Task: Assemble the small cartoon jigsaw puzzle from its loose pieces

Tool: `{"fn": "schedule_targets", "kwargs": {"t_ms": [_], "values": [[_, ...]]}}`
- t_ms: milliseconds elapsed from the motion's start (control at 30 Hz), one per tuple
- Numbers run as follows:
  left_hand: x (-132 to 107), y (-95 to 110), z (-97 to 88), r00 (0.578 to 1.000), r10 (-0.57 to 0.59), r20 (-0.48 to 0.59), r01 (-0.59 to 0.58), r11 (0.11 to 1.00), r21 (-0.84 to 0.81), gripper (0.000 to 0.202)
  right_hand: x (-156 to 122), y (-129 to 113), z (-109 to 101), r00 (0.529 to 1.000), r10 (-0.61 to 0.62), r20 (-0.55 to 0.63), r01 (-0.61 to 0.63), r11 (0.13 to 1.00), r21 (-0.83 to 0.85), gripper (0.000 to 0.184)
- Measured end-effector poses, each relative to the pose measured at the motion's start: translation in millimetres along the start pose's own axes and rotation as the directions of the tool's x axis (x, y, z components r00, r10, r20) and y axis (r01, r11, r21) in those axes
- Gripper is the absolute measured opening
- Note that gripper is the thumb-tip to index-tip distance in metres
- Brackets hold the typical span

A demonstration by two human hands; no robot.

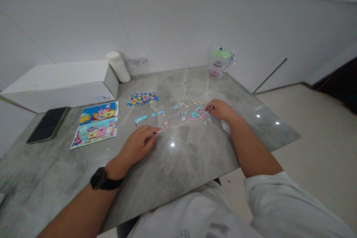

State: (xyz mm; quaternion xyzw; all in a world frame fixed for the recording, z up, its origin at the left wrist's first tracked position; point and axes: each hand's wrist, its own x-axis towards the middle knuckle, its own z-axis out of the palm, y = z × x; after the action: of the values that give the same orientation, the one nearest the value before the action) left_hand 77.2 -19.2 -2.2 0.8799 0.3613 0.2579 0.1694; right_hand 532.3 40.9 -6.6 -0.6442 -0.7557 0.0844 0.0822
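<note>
My left hand (pixel 139 142) rests low over the table, thumb and forefinger closing on a small puzzle piece (pixel 161 130) at their tips. Just beyond it lie some joined pieces (pixel 166 124). A light-blue joined strip (pixel 140 119) sits above the knuckles, with a single blue piece (pixel 153 115) and a small joined corner (pixel 161 113) to its right. My right hand (pixel 219 109) is at the right edge of a loose heap of puzzle pieces (pixel 198 111), its fingers pinched on a piece that they mostly hide. Smaller clusters (pixel 182 114) lie left of that heap.
A second pile of blue and yellow pieces (pixel 143 98) lies farther back. Two cartoon picture cards (pixel 97 124) and a phone (pixel 48 124) are on the left. Behind stand a white box (pixel 61 81), a white bottle (pixel 119 67), two glasses (pixel 138 67) and a plastic bag (pixel 221 63).
</note>
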Motion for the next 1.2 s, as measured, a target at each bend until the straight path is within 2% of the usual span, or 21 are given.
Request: {"fn": "schedule_targets", "kwargs": {"t_ms": [300,467,967,1200], "values": [[0.9,1.6,-1.1,1.000,-0.006,0.004,0.006,1.000,-0.015,0.032,-1.8,1.6,4.8,0.999,-0.048,-0.023,0.049,0.998,0.042,0.025],[1.5,2.3,-1.7,1.000,-0.010,0.001,0.010,1.000,-0.013,0.032,-3.4,2.0,3.8,0.996,-0.072,-0.042,0.074,0.996,0.046,0.029],[2.6,5.2,-6.2,0.999,-0.037,-0.005,0.037,0.999,-0.008,0.034,-4.8,-1.7,2.9,0.996,-0.086,0.016,0.086,0.996,0.005,0.028],[-0.3,0.8,-2.8,0.997,-0.063,-0.041,0.063,0.998,0.001,0.033,-4.8,-3.6,-0.9,0.995,-0.091,0.039,0.091,0.996,0.007,0.015]]}}
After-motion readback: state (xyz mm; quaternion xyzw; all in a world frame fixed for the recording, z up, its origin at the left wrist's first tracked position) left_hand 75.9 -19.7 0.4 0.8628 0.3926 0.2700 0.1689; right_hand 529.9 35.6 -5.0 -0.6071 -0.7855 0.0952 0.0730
